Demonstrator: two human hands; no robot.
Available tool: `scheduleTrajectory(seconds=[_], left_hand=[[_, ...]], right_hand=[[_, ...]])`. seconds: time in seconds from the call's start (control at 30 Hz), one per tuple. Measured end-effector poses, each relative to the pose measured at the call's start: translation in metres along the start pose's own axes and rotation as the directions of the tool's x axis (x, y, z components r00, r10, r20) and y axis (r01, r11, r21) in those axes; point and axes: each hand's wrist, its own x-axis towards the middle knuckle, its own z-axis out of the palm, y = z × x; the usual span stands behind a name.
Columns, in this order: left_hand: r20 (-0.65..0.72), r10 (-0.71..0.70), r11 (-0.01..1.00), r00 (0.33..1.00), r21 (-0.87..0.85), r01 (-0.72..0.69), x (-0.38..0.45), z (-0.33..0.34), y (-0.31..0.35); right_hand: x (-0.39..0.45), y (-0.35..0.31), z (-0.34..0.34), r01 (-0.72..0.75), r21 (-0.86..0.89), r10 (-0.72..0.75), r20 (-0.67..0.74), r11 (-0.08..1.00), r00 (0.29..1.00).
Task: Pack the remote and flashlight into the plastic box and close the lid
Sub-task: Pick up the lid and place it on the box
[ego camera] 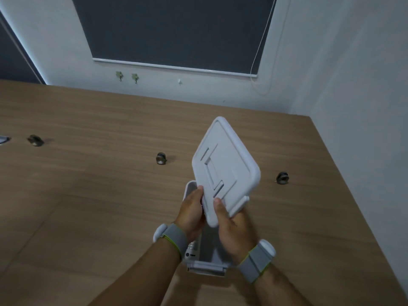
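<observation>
Both hands hold a white plastic lid (225, 166), tilted up in the air above the open plastic box (205, 267). My left hand (192, 213) grips the lid's near left edge and my right hand (231, 230) grips its near right edge, thumb on top. The box stands on the wooden table (88, 195) below my wrists, mostly hidden by my hands and the lid. Inside it a remote (191, 248) with buttons shows between my wrists. The flashlight is not visible.
Three small dark round fittings sit on the table: one at far left (35, 140), one in the middle (161, 158), one at right (282, 177). White walls bound the table behind and to the right. A dark window blind (176, 29) hangs on the back wall.
</observation>
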Motion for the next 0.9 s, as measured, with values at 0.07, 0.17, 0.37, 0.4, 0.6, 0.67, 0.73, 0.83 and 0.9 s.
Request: scheduleTrajectory(seconds=[0.07, 0.17, 0.37, 0.4, 0.6, 0.67, 0.73, 0.83, 0.9], left_hand=[[0.002, 0.039, 0.999, 0.999, 0.01, -0.039, 0.001, -0.002, 0.004], [0.003, 0.085, 0.993, 0.996, 0.079, -0.085, 0.006, -0.008, 0.008], [-0.071, 0.253, 0.932, 0.965, 0.286, -0.223, 0.01, -0.03, 0.018], [-0.071, 0.28, 0.919, 0.957, 0.308, -0.246, 0.01, -0.034, 0.019], [-0.032, 0.385, 0.814, 0.922, 0.482, -0.323, 0.003, -0.04, 0.032], [-0.003, 0.407, 0.775, 0.913, 0.529, -0.344, 0.001, -0.039, 0.033], [0.001, 0.437, 0.741, 0.899, 0.566, -0.361, -0.002, -0.038, 0.03], [0.002, 0.48, 0.689, 0.877, 0.618, -0.379, -0.009, -0.041, 0.025], [0.029, 0.483, 0.653, 0.875, 0.654, -0.382, -0.013, -0.047, 0.018]], right_hand=[[0.001, -0.002, -0.001, 0.034, 0.002, -0.034, -0.01, 0.999, 0.999], [0.006, -0.004, -0.008, 0.069, 0.076, -0.065, -0.059, 0.995, 0.996], [0.031, -0.008, -0.053, 0.139, 0.072, -0.119, -0.227, 0.988, 0.967], [0.034, -0.008, -0.06, 0.142, 0.057, -0.125, -0.238, 0.988, 0.963], [0.051, -0.01, -0.072, 0.076, -0.041, -0.082, -0.182, 0.996, 0.98], [0.052, -0.004, -0.067, 0.023, -0.113, -0.034, -0.09, 0.993, 0.995], [0.051, 0.007, -0.06, 0.011, -0.207, -0.02, -0.042, 0.978, 0.999], [0.041, 0.029, -0.052, -0.03, -0.272, 0.011, -0.071, 0.962, 0.997], [0.032, 0.041, -0.048, -0.069, -0.291, 0.044, -0.094, 0.954, 0.995]])
